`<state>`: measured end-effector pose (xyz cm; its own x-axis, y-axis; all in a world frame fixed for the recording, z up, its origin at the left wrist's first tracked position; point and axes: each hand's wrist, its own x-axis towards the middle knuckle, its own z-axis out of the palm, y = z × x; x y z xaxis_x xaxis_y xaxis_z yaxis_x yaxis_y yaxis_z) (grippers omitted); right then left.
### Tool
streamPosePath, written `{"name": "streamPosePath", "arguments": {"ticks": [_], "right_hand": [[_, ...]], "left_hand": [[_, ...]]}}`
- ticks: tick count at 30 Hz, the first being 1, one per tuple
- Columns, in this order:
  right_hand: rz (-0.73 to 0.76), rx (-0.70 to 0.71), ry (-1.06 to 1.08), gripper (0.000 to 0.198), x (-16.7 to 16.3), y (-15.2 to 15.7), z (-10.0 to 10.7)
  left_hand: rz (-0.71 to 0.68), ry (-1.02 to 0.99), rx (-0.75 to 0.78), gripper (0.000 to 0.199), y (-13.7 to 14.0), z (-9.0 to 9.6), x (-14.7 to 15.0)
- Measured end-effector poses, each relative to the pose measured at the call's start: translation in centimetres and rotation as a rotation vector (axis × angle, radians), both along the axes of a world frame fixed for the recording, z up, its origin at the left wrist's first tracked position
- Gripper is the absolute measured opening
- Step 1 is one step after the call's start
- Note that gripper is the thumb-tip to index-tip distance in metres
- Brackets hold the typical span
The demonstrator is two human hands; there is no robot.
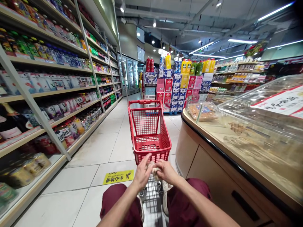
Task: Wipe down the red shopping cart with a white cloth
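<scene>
In the head view my left hand (142, 173) and my right hand (165, 171) are close together, low in front of me between my knees. A small crumpled pale cloth or tissue (155, 170) is between them. My right fingers are closed on one side of it, and my left fingers curve around the other, partly hiding it. Just beyond my hands stands a red shopping cart (151, 145). Its plastic basket holds nothing that I can see. Below my hands, part of a metal frame and wheels shows, blurred.
Shelves (54, 67) of bottles and cans line the left. On the right, a curved counter (189, 148) with a clear cover comes near my knee. Stacked drink boxes (168, 86) stand ahead. A yellow floor sign (118, 177) lies on the pale tiles (104, 148).
</scene>
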<state>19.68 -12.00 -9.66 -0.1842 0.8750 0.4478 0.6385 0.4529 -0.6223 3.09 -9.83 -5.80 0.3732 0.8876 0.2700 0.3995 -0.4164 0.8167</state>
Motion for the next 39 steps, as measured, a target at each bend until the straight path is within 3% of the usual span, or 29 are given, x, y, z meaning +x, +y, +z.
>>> {"name": "streamPosePath", "arguments": {"ticks": [1, 3, 6, 9, 12, 15, 19, 22, 25, 29, 34, 39], "right_hand": [[0.016, -0.008, 0.08, 0.021, -0.5, 0.1, 0.8], [-0.087, 0.004, 0.228, 0.016, -1.4, 0.2, 1.7], [-0.316, 0.117, 0.286, 0.013, -2.9, 0.0, 1.2], [-0.349, 0.294, 0.067, 0.023, -4.5, -0.8, -0.3], [-0.191, 0.422, -0.239, 0.053, -5.8, -1.3, -2.0], [-0.065, 0.472, -0.361, 0.055, -6.3, -0.6, -2.7], [-0.017, 0.583, -0.343, 0.035, -5.8, 2.3, -0.4], [-0.031, 0.701, -0.369, 0.031, -5.2, 4.6, 0.9], [0.068, 0.715, -0.513, 0.026, -4.4, 5.3, -1.3], [0.11, 0.586, -0.596, 0.021, -3.1, 4.6, -4.5], [-0.025, 0.683, -0.499, 0.035, -0.7, 4.6, -2.5], [0.053, 0.713, -0.481, 0.034, 2.3, 3.0, -3.9]], "left_hand": [[-0.068, -0.124, -0.152, 0.044, -0.4, -0.4, 0.7], [-0.098, -0.361, -0.426, 0.046, -0.9, -1.2, 1.9], [0.074, -0.647, -0.685, 0.048, -0.9, -2.0, 2.5], [0.212, -0.725, -0.777, 0.04, -0.7, -2.3, 1.7], [0.288, -0.696, -0.777, 0.031, -0.7, -2.4, 0.4], [0.316, -0.63, -0.813, 0.029, -0.6, -2.1, -0.9], [0.403, -0.371, -0.661, 0.032, 1.1, -0.6, -3.1], [0.526, -0.262, -0.5, 0.027, 3.1, 0.4, -4.5], [0.572, -0.187, -0.357, 0.027, 4.0, 0.4, -5.0], [0.526, -0.103, -0.252, 0.026, 3.2, -0.5, -4.2], [0.513, -0.043, -0.122, 0.031, 2.3, -0.5, -2.8], [0.433, 0.108, 0.175, 0.034, 2.0, -0.2, -1.8]]}}
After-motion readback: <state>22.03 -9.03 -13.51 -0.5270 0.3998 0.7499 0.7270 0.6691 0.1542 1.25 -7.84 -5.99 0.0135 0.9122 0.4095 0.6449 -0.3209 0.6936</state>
